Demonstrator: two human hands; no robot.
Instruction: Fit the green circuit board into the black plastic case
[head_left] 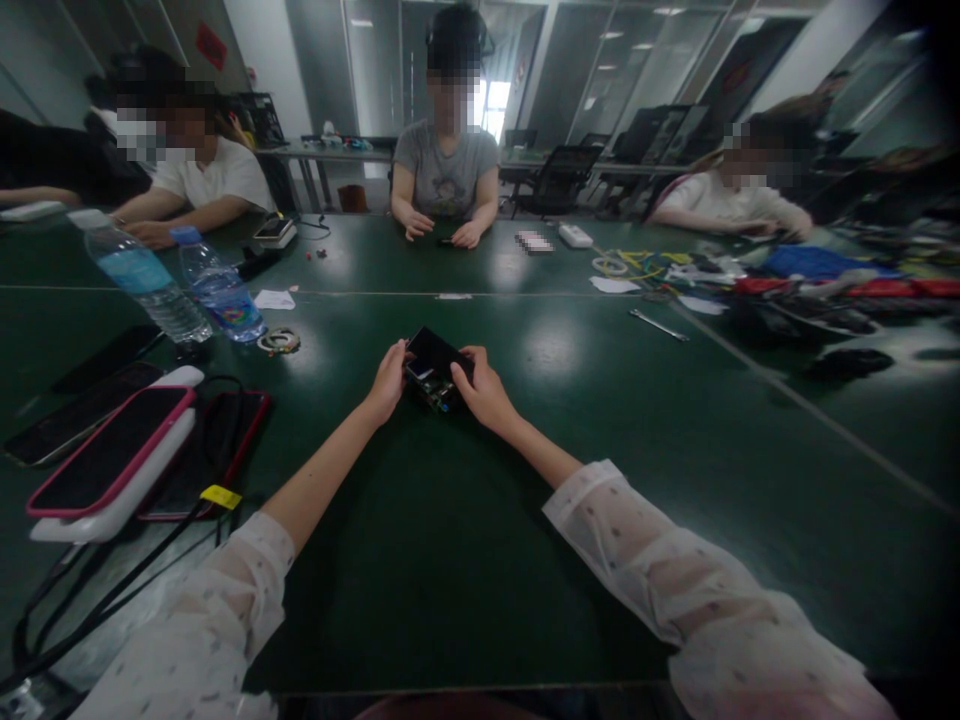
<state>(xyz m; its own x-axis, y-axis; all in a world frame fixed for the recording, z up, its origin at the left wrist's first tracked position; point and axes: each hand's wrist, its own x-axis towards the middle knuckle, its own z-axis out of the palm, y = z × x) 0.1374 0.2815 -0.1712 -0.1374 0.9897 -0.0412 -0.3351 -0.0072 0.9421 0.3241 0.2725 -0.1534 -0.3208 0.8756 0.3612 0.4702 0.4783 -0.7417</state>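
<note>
A small black device (pixel 439 358) with a dark, glossy flat top is held between both hands over the green table (pixel 465 520). Green circuit parts show along its near edge. My left hand (pixel 389 380) grips its left side, fingers closed against the edge. On the right side, my right hand (pixel 484 388) holds it with the thumb on the dark top and the fingers behind. Whether the device touches the table cannot be made out.
Two water bottles (pixel 217 285), phones (pixel 112 450) and black cables lie left. A cable coil (pixel 279 341) sits nearby. A wrench (pixel 658 325) and a pile of cables and bags (pixel 825 265) lie right. People sit across the table.
</note>
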